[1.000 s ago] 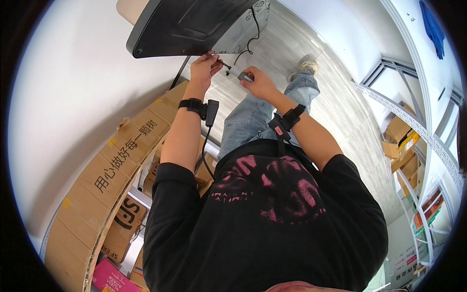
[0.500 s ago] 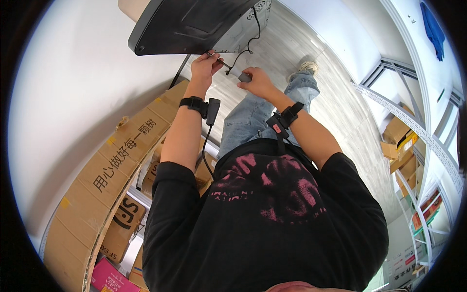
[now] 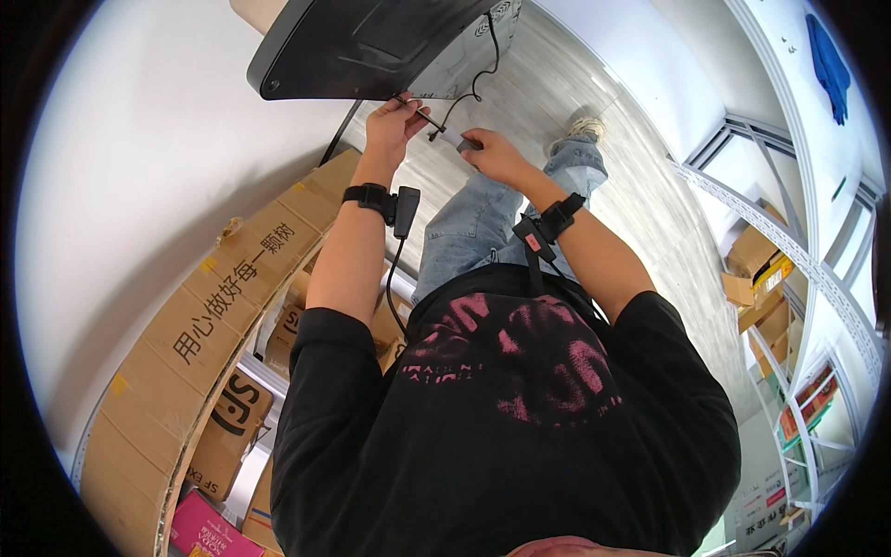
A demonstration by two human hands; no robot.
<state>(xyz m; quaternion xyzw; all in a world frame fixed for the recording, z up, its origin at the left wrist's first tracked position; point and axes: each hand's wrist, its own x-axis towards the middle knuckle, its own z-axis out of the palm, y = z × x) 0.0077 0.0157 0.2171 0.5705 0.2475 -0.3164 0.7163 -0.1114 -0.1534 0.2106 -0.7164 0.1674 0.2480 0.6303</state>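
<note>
At the lower edge of a large black panel (image 3: 371, 46), my left hand (image 3: 394, 121) pinches a thin dark rod (image 3: 426, 117) between its fingers. The rod slants down toward my right hand (image 3: 498, 160), which is closed round a grey handle-like piece (image 3: 470, 144). A paler section of that piece points at the rod's lower end; whether the two join is too small to tell. From the panel hangs a black cord (image 3: 495, 67), and its loose-looking end lies close to the rod, between my hands.
A long cardboard box (image 3: 232, 278) stands along the left side, with a pink box (image 3: 215, 527) and other cartons beside it. On the right is a white metal rack (image 3: 789, 241) holding open cartons (image 3: 756, 255). A blue cloth (image 3: 828, 67) hangs at the upper right.
My right hand's fingers and thumb have shifted slightly around the grey handle-like piece. My left hand keeps its pinch on the rod, and the view has moved a little.
</note>
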